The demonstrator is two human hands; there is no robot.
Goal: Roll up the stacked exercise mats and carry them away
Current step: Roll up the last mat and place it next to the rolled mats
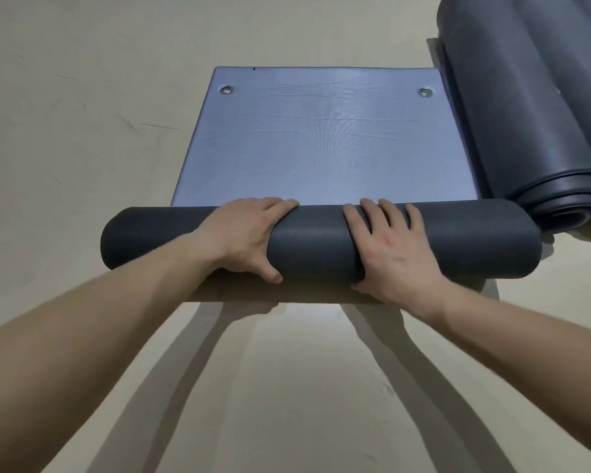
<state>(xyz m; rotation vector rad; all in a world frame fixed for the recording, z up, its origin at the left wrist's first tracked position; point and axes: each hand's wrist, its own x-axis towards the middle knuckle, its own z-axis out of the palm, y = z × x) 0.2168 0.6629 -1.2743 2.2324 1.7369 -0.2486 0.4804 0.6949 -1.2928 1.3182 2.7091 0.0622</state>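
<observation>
- A dark grey mat (321, 242) is seen half rolled on the beige floor (82, 131).
- The roll is gripped by the left hand (246, 235) and the right hand (391, 249), fingers over the top, thumbs beneath.
- The unrolled part, with two metal eyelets (226, 89), lies flat beyond.
- Another rolled mat (533, 131) lies just beside, at right.

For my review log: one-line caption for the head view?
Both hands, left and right, roll a dark mat toward its grommets.

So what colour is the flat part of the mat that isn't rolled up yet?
Light bluish-grey with a sheen, unlike the dark grey roll; the flat part of the mat shows in the head view.
</observation>
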